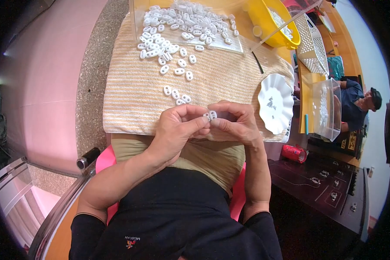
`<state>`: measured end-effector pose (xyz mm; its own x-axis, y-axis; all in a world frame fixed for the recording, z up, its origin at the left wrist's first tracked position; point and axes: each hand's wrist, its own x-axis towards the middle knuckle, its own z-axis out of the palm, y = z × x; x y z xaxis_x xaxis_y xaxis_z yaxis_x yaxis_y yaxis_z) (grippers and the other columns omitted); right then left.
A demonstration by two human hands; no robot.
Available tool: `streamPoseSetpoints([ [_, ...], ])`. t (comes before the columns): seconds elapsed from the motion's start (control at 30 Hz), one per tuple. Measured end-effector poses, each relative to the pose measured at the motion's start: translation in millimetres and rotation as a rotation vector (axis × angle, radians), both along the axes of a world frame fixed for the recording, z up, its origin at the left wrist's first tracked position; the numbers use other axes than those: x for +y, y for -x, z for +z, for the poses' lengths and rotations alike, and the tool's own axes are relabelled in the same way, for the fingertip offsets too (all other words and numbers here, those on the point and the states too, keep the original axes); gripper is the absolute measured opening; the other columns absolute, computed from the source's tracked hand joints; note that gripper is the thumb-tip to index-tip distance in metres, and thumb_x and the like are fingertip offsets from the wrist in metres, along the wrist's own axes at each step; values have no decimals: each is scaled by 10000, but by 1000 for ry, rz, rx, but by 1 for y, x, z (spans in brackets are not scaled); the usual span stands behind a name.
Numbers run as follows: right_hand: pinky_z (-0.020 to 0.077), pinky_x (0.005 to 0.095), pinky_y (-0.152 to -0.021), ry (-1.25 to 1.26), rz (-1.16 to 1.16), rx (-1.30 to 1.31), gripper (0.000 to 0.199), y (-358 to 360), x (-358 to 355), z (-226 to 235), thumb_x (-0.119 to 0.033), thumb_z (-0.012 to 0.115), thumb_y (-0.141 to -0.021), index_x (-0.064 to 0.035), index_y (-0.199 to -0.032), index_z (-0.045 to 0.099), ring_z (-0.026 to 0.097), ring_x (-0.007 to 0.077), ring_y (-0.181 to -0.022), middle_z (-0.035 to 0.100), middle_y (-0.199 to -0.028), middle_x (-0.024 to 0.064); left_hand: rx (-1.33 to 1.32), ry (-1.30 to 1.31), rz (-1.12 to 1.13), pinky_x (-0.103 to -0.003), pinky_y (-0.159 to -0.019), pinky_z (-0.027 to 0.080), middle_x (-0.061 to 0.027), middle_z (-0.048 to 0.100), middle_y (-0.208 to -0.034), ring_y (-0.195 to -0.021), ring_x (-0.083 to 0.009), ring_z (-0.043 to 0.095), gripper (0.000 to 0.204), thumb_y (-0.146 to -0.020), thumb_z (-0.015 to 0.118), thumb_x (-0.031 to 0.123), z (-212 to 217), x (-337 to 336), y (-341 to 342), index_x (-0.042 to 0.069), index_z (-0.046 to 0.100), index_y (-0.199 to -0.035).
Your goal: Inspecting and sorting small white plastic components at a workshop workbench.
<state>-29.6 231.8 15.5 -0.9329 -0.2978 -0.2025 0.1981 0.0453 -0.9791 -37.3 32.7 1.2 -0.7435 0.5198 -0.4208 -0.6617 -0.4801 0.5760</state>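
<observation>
Both hands meet over the near edge of a striped towel (pixel 132 97). Between their fingertips is a small white oval plastic piece with two holes (pixel 212 115). My left hand (pixel 176 124) pinches it from the left with thumb and forefinger; whether a second piece is there cannot be made out. From the other side, my right hand (pixel 237 122) grips it with thumb and fingers. Just beyond the left fingers lie several loose white two-hole pieces (pixel 175 93). A scalloped white plate (pixel 282 119), holding small grey bits, is to the right.
At the far side, many similar pieces (pixel 190 21) are heaped in and before a clear plastic box (pixel 229 45). A yellow basin (pixel 264 26) and a white perforated basket (pixel 312 47) stand far right. A black stick (pixel 258 63) lies on the towel. Another person (pixel 355 102) sits at right.
</observation>
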Motion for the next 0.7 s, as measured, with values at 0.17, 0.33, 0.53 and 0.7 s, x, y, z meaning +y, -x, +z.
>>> streamPoseSetpoints([
  [0.17,490,227,-758,-14,-17,-42,283,-1,-2,4,-29,697,-826,39,-1093,635,613,97,-858,666,-950,57,3,-5,3,-237,-684,557,-83,669,-887,-748,-118,650,158,-870,626,29,-2,0,-1,-6,605,-1023],
  [0.33,489,243,-774,-27,-39,-105,276,-1,-4,9,-9,709,-803,44,-1067,648,616,113,-875,672,-972,80,-12,-20,8,-221,-670,546,-75,663,-855,-730,-100,640,161,-860,656,45,-2,1,-1,-17,602,-999],
  [0.53,497,246,-790,67,-57,-159,277,-2,-3,5,-8,714,-795,40,-1061,653,624,118,-886,675,-985,75,-28,-17,-6,-241,-683,562,-83,673,-876,-742,-122,653,145,-865,640,34,-1,0,-1,3,606,-1002],
  [0.7,530,260,-780,137,-17,-105,298,-3,1,-2,13,654,-847,60,-1137,602,654,147,-876,680,-988,115,-54,-33,-22,-232,-689,562,-80,669,-883,-751,-113,649,158,-858,658,46,3,-1,1,-7,605,-998],
])
